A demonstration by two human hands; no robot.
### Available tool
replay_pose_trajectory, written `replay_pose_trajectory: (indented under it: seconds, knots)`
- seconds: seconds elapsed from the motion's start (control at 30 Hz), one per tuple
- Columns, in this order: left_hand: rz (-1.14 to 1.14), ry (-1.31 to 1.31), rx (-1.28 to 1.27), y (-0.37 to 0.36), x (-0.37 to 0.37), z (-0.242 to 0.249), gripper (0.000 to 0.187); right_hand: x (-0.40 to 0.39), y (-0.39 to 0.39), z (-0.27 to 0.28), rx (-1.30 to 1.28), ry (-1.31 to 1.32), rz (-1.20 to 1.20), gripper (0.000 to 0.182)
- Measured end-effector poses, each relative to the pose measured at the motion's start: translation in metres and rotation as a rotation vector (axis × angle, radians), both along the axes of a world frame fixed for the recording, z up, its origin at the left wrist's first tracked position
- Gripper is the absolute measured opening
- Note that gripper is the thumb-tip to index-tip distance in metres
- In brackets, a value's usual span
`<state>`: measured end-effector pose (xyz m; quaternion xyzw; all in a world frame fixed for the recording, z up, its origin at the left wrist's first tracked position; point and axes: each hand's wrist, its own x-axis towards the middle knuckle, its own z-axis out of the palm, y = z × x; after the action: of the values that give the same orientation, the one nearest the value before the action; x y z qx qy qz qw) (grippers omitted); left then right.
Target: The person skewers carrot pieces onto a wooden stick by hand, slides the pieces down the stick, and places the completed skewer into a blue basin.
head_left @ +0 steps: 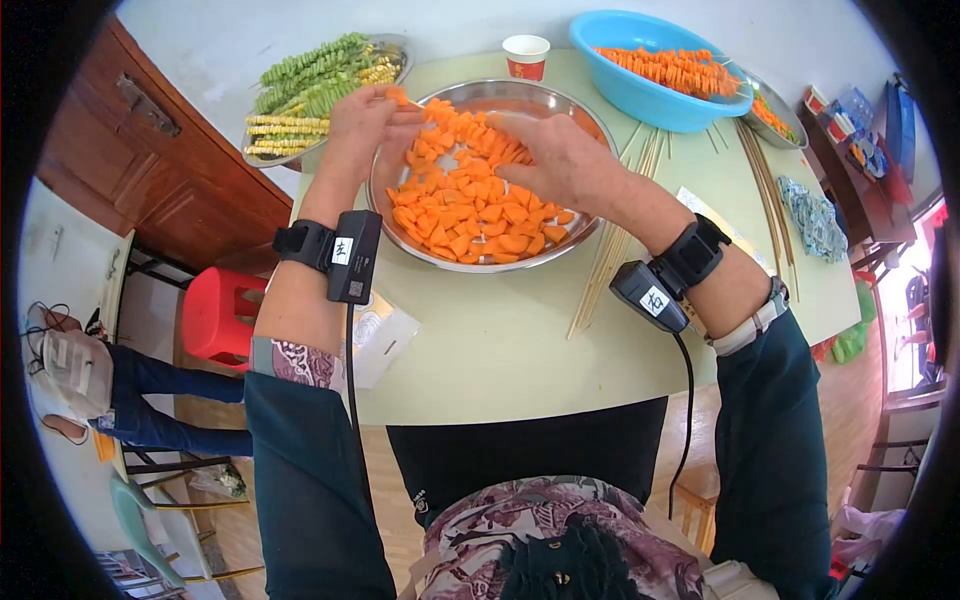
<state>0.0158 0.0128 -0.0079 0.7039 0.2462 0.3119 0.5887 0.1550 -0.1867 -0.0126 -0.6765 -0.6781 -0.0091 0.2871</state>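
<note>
Orange carrot slices (480, 215) fill much of a round steel basin (400, 240) on the pale green table. Over the basin's upper left rim, my left hand (368, 125) is closed with its fingertips pinching the end of a skewer that carries a carrot piece. A row of carrot slices (470, 128) runs from there across the upper part of the basin towards my right hand. My right hand (560, 160) is over the right side of the basin, its fingers partly curled around the right end of that row; some fingertips are hidden.
Green and yellow skewers (315, 85) lie on a metal tray at the back left. A paper cup (526, 58) stands behind the basin. A blue tub (640, 95) holds threaded carrots. Bare sticks (600, 285) lie right of the basin. A person (150, 390) stands at the left.
</note>
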Motion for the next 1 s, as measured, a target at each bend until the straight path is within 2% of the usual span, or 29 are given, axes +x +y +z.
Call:
replay_pose_trajectory:
  seconds: [0.23, 0.33, 0.4, 0.47, 0.53, 0.57, 0.6, 0.63, 0.73, 0.83, 0.9, 0.93, 1.0]
  knots:
    - [-0.019, 0.023, 0.041, 0.003, 0.003, -0.003, 0.025, -0.001, 0.0, 0.003, -0.094, 0.027, -0.013, 0.045]
    - [0.002, 0.036, 0.073, 0.004, 0.005, -0.004, 0.025, 0.002, 0.002, -0.003, -0.007, -0.001, 0.01, 0.043]
    - [-0.009, 0.069, 0.246, 0.007, 0.004, -0.006, 0.026, 0.002, 0.0, -0.003, 0.014, 0.015, 0.022, 0.042]
    - [-0.006, -0.008, 0.261, 0.005, 0.006, -0.013, 0.025, 0.003, 0.001, -0.003, 0.032, -0.002, 0.03, 0.041]
    - [0.013, 0.139, 0.962, 0.03, 0.011, -0.032, 0.025, 0.006, 0.003, -0.006, 0.087, -0.03, 0.065, 0.041]
    - [0.039, 0.157, 0.745, 0.016, 0.008, -0.021, 0.026, 0.008, 0.004, -0.008, 0.145, -0.025, 0.102, 0.042]
    - [0.071, 0.164, 0.529, 0.002, 0.009, -0.011, 0.026, 0.008, 0.004, -0.007, 0.063, -0.007, 0.058, 0.043]
    - [0.083, 0.118, 0.565, 0.007, 0.014, -0.018, 0.026, 0.007, 0.003, -0.004, -0.021, 0.007, 0.012, 0.045]
    - [0.128, 0.077, 0.78, 0.003, 0.007, -0.015, 0.02, 0.007, 0.002, -0.007, 0.082, 0.053, 0.097, 0.046]
    - [0.19, 0.061, 0.892, 0.006, 0.012, -0.02, 0.025, 0.005, 0.005, -0.009, 0.162, -0.004, 0.111, 0.046]
    - [0.25, 0.062, 0.966, 0.007, 0.015, -0.021, 0.03, -0.004, -0.001, 0.004, -0.146, 0.242, -0.033, 0.05]
    - [0.293, 0.052, 1.037, 0.007, 0.017, -0.02, 0.035, -0.006, -0.001, 0.005, -0.146, 0.24, -0.019, 0.05]
    - [0.3, 0.049, 0.992, 0.01, 0.023, -0.024, 0.034, -0.006, 0.001, 0.005, -0.179, 0.359, -0.041, 0.05]
